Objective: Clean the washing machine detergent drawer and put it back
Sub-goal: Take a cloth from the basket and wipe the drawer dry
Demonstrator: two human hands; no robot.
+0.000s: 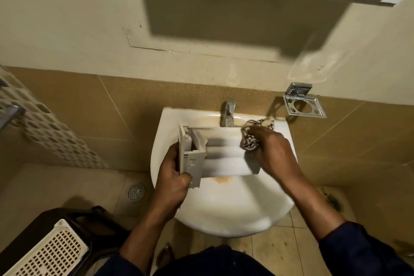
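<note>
The grey-white plastic detergent drawer (220, 152) lies sideways over the white sink (226, 206), its front panel to the left. My left hand (173, 177) grips that front end, fingers wrapped round the panel. My right hand (272, 148) is closed on a patterned black-and-white cloth (249, 141) pressed against the drawer's right end. Part of the cloth trails onto the sink's rim near the tap. The drawer's middle is blurred by motion.
A chrome tap (229, 112) stands at the sink's back edge. A chrome holder (303, 103) is fixed on the tiled wall at right. A white perforated basket (48, 253) sits at lower left. A floor drain (136, 191) lies left of the sink.
</note>
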